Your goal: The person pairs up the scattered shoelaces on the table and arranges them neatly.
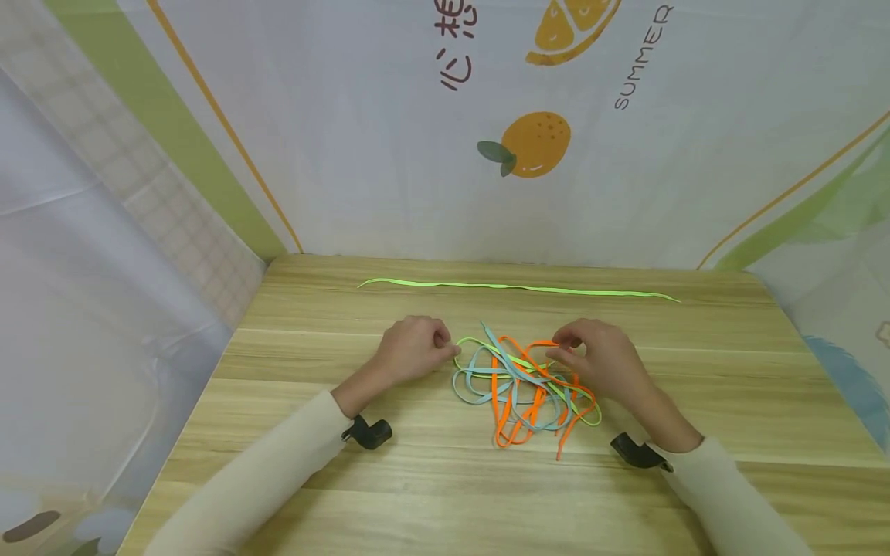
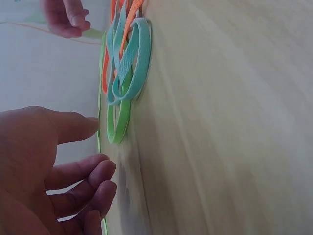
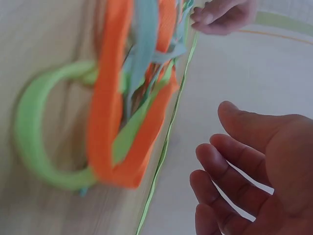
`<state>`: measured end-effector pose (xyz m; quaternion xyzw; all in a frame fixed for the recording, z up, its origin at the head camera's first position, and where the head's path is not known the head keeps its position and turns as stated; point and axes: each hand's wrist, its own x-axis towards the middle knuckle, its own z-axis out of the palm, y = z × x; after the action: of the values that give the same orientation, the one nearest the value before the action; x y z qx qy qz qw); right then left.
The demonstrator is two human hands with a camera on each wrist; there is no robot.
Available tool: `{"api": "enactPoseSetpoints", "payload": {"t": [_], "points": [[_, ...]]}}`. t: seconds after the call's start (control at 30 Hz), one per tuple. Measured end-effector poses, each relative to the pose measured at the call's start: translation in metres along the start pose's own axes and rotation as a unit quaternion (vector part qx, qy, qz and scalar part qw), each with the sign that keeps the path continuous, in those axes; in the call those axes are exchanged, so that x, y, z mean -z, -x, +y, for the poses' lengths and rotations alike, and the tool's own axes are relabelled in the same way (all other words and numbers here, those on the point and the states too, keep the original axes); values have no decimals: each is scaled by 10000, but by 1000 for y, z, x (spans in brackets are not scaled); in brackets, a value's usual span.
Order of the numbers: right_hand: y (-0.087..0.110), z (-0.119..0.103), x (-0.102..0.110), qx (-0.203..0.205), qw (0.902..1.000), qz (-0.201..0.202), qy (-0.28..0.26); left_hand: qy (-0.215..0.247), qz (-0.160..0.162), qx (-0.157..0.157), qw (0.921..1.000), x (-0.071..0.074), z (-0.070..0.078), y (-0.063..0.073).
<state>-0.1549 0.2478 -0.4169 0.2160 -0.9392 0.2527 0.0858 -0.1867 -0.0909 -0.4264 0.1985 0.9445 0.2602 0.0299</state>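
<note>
Orange [image 3: 108,98], light blue [image 2: 143,54] and green [image 3: 28,122] shoelaces lie in a loose tangle on the wooden table, between the two hands in the head view. Behind them, a single green shoelace [image 1: 494,286] is stretched out nearly straight from left to right. My left hand [image 1: 416,349] hovers at the tangle's left edge; the left wrist view shows its thumb and loosely bent fingers apart, with nothing between them. At the right edge is my right hand [image 1: 603,361], its thumb and relaxed fingers also spread around nothing in the right wrist view.
The wooden table [image 1: 417,494] ends at the back against a white printed cloth [image 1: 389,170]. More cloth hangs on both sides. A black camera mount [image 1: 370,433] sits on the left wrist, another [image 1: 636,452] on the right.
</note>
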Motion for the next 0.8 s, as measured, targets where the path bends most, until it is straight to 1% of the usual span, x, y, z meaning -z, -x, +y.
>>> {"api": "enactPoseSetpoints", "payload": {"t": [0.23,0.37,0.53,0.63,0.8], "points": [[-10,-16,-11,101,9998,-47,-158,-249,-95,246,9993,-10,5,-6],[-15,-23,-16,147,9994,-143,-272,-216,-152,295,9992,-13,8,-7],[-21,-32,-23,235,9989,-227,-349,-150,-72,164,9997,-17,11,-6],[-25,-37,-26,344,9981,-251,-437,-43,54,50,10000,-17,13,-4],[-29,-42,-29,587,9960,-239,-632,173,309,-329,9988,-11,24,1]]}}
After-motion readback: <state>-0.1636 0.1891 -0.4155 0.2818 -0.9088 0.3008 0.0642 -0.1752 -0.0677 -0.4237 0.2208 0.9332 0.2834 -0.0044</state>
